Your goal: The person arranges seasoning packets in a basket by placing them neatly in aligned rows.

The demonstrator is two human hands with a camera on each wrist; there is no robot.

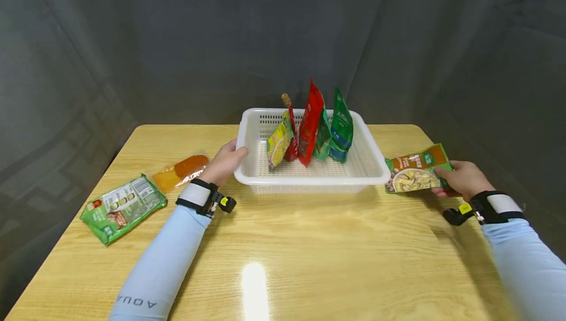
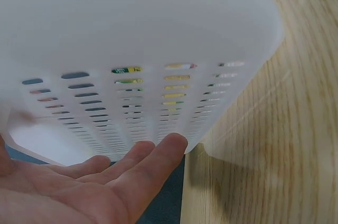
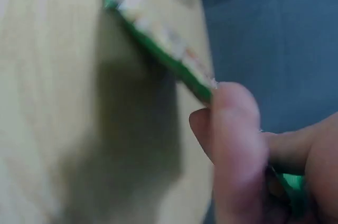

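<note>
Beside the white basket [image 1: 373,163], green-and-brown nut packet [image 1: 417,168], flat, pinched edgewise.

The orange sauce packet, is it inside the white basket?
No, the orange sauce packet lies on the table, left of the white basket.

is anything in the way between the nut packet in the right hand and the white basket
Nothing visible lies between them. The right hand pinches the nut packet just past the basket and its right rim, with bare table below. Four packets stand in the basket's middle; its right side looks free.
</note>
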